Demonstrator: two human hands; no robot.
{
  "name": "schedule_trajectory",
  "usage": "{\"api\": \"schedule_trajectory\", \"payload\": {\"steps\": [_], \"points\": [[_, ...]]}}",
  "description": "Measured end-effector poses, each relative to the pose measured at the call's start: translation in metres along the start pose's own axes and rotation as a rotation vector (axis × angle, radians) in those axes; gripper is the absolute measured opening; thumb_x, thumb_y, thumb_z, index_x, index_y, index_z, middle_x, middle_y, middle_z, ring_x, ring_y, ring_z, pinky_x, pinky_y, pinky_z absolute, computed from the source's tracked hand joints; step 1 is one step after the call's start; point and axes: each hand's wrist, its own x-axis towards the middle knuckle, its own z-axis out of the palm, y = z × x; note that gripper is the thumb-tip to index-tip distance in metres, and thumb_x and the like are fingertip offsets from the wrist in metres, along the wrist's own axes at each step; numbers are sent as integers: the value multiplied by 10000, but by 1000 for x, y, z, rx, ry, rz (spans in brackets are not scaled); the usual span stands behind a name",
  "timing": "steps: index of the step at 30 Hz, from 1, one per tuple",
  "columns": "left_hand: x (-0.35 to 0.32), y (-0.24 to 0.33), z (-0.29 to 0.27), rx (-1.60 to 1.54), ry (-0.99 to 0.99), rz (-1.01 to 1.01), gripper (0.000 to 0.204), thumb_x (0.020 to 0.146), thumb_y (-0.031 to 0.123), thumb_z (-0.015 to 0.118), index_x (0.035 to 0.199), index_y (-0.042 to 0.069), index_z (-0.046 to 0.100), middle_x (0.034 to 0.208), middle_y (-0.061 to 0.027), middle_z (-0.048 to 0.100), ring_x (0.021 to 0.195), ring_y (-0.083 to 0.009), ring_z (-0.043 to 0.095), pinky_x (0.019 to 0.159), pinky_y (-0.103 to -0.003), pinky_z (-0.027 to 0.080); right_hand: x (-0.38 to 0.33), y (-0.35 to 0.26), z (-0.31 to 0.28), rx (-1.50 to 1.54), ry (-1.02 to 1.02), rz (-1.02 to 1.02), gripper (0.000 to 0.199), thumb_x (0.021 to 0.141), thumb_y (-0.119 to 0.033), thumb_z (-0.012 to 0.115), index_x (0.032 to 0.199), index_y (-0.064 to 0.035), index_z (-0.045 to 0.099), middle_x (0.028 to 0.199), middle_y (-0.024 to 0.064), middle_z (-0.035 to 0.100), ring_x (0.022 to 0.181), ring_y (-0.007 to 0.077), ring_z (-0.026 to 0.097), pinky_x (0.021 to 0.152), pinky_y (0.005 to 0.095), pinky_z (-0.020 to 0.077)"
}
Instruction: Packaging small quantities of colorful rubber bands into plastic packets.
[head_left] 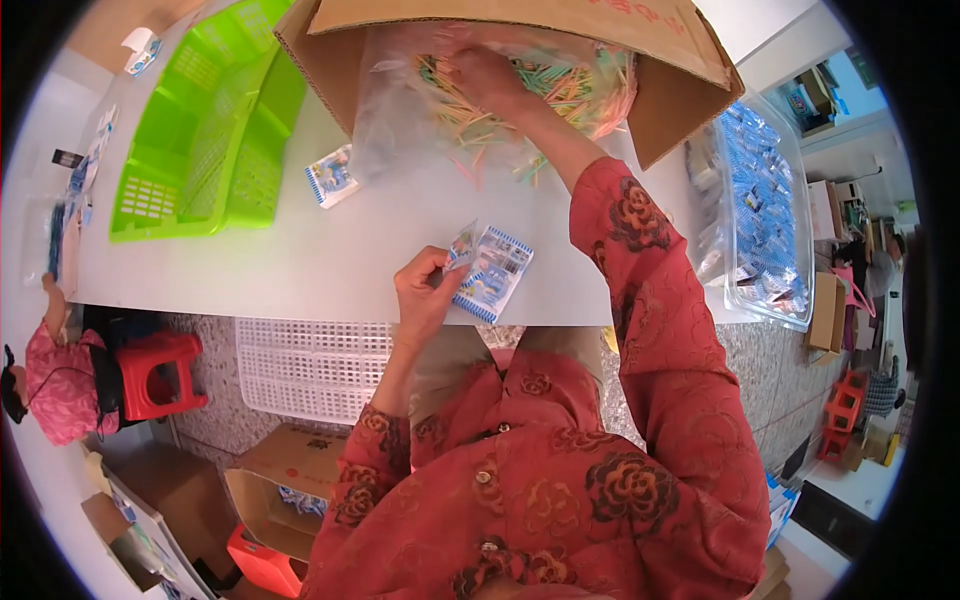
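My left hand (425, 285) is closed with thumb and fingers on a small folded blue-and-white packet (461, 247). Just beside it, a larger blue-and-white printed packet (505, 262) lies flat near the table's front edge, partly under the fingers. My right hand (487, 80) reaches into a clear plastic bag (390, 115) inside a cardboard box (520, 12). Many thin coloured sticks (560, 90), green, orange, yellow and pink, fill the bag around it. Blur and the sticks hide the right fingertips, so I cannot tell whether they grip any.
A green plastic basket (245, 170) stands at the left, with another packet (333, 178) between it and the box. At the right is a clear tub (795, 255) of blue packets. A white crate (310, 365) and an opened carton (270, 490) sit below; another person (65, 380) is far left.
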Motion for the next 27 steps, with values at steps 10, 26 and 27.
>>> {"api": "schedule_trajectory", "payload": {"steps": [10,26,27], "points": [[1,2,1,21,-1,35,47,780,-36,663,802,-13,628,751,-10,598,702,-52,526,633,-189,417,15,-26,9,-297,-42,-17,203,795,-29,511,939,35,638,982,214,642,931,332,632,772,439,531],[1,1,5,-50,16,43,53,775,-36,663,812,-12,634,738,-11,595,686,-52,523,598,-200,406,23,-7,22,-190,-46,65,229,770,-77,545,967,-33,652,1009,171,646,962,308,623,816,418,513],[2,0,5,-49,16,44,53,775,-36,663,812,-12,634,738,-11,595,686,-52,523,598,-200,406,23,-4,23,-159,18,15,225,762,-87,548,954,-30,651,996,171,646,948,316,622,811,421,509]]}}
